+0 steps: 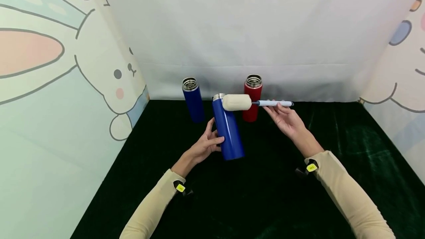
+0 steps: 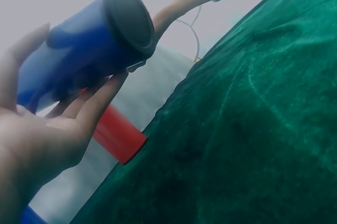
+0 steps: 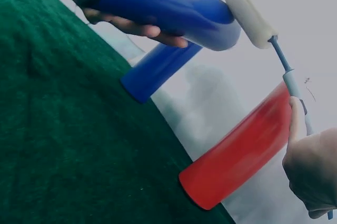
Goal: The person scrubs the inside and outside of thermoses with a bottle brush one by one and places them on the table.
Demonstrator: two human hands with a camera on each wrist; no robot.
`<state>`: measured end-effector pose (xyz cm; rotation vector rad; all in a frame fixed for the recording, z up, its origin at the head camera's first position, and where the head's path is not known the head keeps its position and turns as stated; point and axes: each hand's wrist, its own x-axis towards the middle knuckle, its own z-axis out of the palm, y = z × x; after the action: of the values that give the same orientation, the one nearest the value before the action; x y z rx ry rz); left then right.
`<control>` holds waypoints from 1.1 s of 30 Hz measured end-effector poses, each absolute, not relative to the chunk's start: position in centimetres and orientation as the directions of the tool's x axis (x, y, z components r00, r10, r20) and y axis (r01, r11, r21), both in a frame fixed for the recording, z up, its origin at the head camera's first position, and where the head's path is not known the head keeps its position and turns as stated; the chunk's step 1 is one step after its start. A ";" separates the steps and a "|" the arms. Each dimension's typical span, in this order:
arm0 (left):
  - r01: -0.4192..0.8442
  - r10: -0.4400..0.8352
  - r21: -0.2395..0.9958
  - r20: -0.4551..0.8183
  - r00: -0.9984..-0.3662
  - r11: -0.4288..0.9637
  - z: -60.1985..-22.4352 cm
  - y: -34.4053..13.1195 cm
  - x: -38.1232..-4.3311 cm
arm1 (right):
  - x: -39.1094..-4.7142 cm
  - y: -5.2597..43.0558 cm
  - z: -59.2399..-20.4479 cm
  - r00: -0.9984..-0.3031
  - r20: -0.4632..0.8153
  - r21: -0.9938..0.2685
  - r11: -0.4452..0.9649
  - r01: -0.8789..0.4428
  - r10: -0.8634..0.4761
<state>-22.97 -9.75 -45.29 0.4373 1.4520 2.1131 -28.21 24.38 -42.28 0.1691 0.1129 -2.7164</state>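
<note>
My left hand (image 1: 207, 143) grips a blue bottle (image 1: 229, 132) around its body, lifted and tilted, its steel neck toward the upper left. In the left wrist view the dark base of this blue bottle (image 2: 79, 50) faces the camera. My right hand (image 1: 287, 121) holds a bottle brush by its light blue handle (image 1: 273, 103), nearly level. The brush's cream sponge head (image 1: 237, 102) overlaps the bottle's upper side in the head view. In the right wrist view the sponge head (image 3: 250, 18) lies right at the bottle's shoulder, outside it.
A second blue bottle (image 1: 194, 104) stands uncapped at the back left. Behind the brush stands an uncapped red bottle (image 1: 253, 115). Dark green cloth (image 1: 265, 194) covers the table; a pale curtain (image 1: 249, 28) hangs behind, with rabbit-printed panels (image 1: 99, 65) at the sides.
</note>
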 end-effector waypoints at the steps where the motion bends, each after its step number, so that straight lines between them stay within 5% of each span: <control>1: -0.247 0.585 0.926 -0.035 -0.810 -0.285 -45.3 -9.7 -23.0 | -28.1 24.4 -42.4 -0.903 -0.134 -0.070 -0.905 0.420 -0.409; 21: -0.255 0.518 0.894 -0.030 -0.855 -0.369 -45.1 -10.4 -23.7 | -24.3 27.4 -46.2 -0.845 -0.106 -0.344 -0.778 0.526 -0.525; 33: -0.227 0.561 0.898 0.027 -0.827 -0.378 -45.3 -10.3 -23.5 | -25.2 26.9 -46.1 -0.840 -0.103 -0.318 -0.782 0.535 -0.533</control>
<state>-23.54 -10.28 -45.30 0.4544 1.3735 2.2231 -25.19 26.90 -46.06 0.0100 0.4541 -2.5275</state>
